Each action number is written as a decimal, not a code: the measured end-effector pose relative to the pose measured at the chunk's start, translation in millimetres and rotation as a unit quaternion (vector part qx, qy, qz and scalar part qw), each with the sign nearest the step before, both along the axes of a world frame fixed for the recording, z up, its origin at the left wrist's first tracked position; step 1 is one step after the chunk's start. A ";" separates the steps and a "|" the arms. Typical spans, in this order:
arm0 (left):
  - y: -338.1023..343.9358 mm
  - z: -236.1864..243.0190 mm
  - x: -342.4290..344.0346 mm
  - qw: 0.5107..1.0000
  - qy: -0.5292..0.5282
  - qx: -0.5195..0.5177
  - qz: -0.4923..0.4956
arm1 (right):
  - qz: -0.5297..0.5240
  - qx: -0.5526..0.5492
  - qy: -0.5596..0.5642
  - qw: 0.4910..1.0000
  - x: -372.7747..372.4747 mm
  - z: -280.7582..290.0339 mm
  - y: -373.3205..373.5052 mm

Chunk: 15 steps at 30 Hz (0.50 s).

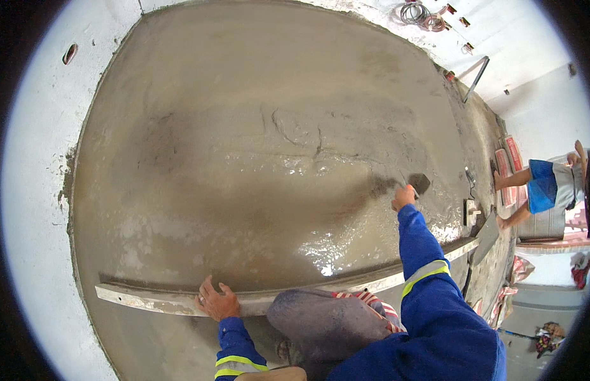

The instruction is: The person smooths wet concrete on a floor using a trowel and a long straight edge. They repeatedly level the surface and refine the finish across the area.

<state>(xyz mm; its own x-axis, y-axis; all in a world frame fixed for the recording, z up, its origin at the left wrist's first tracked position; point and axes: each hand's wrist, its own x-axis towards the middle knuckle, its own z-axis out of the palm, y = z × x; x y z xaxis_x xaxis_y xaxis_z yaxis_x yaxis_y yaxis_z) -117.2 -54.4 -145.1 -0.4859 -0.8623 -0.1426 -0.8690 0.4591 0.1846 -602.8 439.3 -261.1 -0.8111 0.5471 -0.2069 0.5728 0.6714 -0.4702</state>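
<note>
Wall plaster [38, 165] at far left is showing 1 oblong hole [69, 54]. Rightward, 1 long straightedge [149, 300] is lying across the wet cement screed [244, 76], just before 1 bent knee [323, 320]. The left hand [217, 301] is resting on it, fingers bent over the far edge; whether it is gripping or only pressing, I cannot tell. Farther right, the right hand [404, 198] is gripping 1 trowel [420, 184] by its handle, at the screed's surface. Beyond, 1 float [471, 213] is lying near the screed's right edge. At far right, 1 other person [543, 185] in blue shorts is standing beside at least 2 red-and-white bags [514, 153].
</note>
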 end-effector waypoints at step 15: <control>-1.6 -9.5 5.7 1.000 0.003 -0.011 -0.023 | 0.248 0.053 0.048 0.966 -2.0 78.4 -165.7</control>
